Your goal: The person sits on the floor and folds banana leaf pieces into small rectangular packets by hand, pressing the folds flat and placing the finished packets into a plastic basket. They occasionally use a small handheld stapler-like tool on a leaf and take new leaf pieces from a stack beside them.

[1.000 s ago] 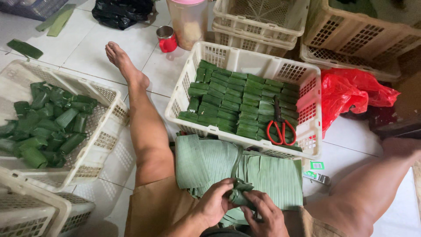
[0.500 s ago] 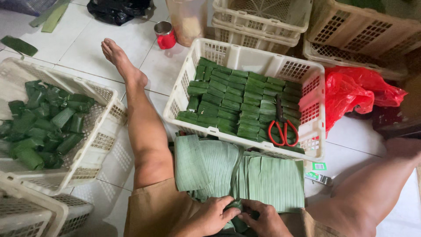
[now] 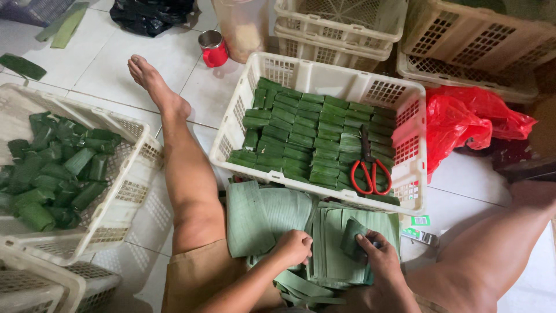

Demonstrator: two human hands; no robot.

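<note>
I sit on a tiled floor with a stack of flat green banana-leaf sheets (image 3: 278, 217) between my legs. My left hand (image 3: 293, 247) rests closed on the stack, pinching a leaf edge. My right hand (image 3: 379, 261) holds a small wrapped leaf parcel (image 3: 351, 239) just above the stack's right side. In front of the stack stands a white plastic basket (image 3: 324, 75) packed with neat rows of wrapped leaf parcels (image 3: 301, 136). Red-handled scissors (image 3: 370, 168) lie on those parcels at the right.
A second white basket (image 3: 130, 174) at my left holds loose rolled leaf pieces (image 3: 52, 168). Empty stacked baskets (image 3: 341, 26) stand at the back, with a red cup (image 3: 214, 49), a red plastic bag (image 3: 469, 119) and a black bag (image 3: 150, 14). My bare left leg (image 3: 185, 168) stretches between baskets.
My hands were together over one parcel at the bottom edge. They have come apart: the left rests on the leaf stack, the right holds the parcel. The view has shifted down slightly.
</note>
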